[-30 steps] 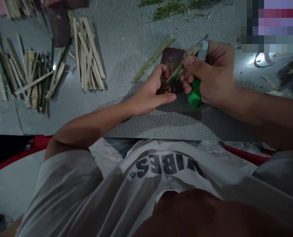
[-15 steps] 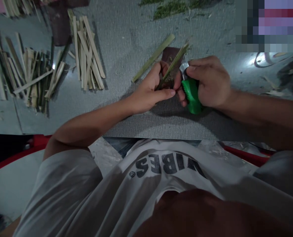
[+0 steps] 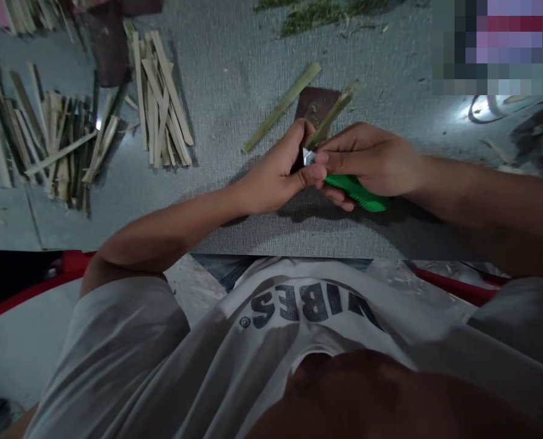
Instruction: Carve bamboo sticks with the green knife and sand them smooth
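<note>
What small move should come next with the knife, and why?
Probably slide the green-handled knife outward along the bamboo strip, away from the left hand: its metal head sits close to that hand, while the strip's free end extends outward.

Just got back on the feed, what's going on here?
A person at a gray table holds a thin wooden strip in the left hand. The right hand grips a green-handled cutter, its metal tip close to the left fingers; whether it touches the strip is hard to tell. A dark pad shows behind the strip, and a loose strip lies beside it. More strips lie in piles off the left hand's side.
</note>
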Tool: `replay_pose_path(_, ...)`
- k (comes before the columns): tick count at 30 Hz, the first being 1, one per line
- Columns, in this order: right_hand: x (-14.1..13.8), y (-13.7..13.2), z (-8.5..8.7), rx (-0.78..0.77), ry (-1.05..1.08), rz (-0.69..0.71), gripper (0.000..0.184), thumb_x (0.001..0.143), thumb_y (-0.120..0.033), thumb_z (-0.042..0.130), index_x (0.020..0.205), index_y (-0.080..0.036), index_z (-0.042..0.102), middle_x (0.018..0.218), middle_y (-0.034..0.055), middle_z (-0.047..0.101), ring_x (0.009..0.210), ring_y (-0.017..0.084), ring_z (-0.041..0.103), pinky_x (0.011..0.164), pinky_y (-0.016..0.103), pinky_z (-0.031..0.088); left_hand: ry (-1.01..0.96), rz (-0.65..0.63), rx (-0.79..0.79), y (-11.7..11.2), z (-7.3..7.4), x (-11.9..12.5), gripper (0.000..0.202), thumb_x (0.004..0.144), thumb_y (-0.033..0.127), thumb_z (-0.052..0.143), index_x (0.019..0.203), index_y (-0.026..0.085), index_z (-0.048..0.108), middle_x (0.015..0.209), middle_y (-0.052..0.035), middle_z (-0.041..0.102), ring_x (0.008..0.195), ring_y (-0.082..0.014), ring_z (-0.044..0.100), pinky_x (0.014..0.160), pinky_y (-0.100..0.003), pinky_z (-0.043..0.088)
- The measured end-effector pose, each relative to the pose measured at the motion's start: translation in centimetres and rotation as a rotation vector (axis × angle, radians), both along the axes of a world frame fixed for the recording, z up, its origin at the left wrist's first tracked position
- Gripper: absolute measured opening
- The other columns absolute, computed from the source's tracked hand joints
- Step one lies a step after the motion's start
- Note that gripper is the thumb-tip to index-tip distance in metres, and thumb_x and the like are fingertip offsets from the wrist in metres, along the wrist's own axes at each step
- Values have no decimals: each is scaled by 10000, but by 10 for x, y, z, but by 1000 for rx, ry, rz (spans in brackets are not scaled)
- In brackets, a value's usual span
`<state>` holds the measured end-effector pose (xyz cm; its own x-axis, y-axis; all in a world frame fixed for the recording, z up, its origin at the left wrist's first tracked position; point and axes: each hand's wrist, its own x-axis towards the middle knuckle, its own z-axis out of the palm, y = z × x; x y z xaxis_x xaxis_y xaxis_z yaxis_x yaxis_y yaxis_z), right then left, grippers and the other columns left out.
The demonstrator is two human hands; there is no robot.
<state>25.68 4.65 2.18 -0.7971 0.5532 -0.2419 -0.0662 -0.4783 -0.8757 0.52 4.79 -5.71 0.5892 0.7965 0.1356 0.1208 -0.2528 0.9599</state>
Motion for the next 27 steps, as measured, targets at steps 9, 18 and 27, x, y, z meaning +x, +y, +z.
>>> replay_pose_path(9,-8,-16,0,98,-35,-168,607,1240,-660,960,913,-191,758,690,-5,711,511,128,666,485,207,608,40,33,170,-1,-12,-2,824,1184,1088,502,1353,288,602,1117,-50,655,1037,-271,690,922,-459,620)
replay_pose_path(18,-3,-5,4,-10,-53,8,535,1310,-453,876,863,-204,721,678,-17,688,495,123,658,456,188,584,139,11,153,-8,0,-2,835,1178,1105,471,1345,291,553,1129,-31,601,1088,-274,710,971,-457,626)
replay_pose_path(27,-5,-5,5,-82,-45,-18,506,1285,-474,895,887,-205,736,670,-6,669,491,143,633,447,219,582,39,38,8,-4,1,-1,884,1100,1158,606,1221,283,630,1060,-19,562,1096,-303,721,1042,-514,621)
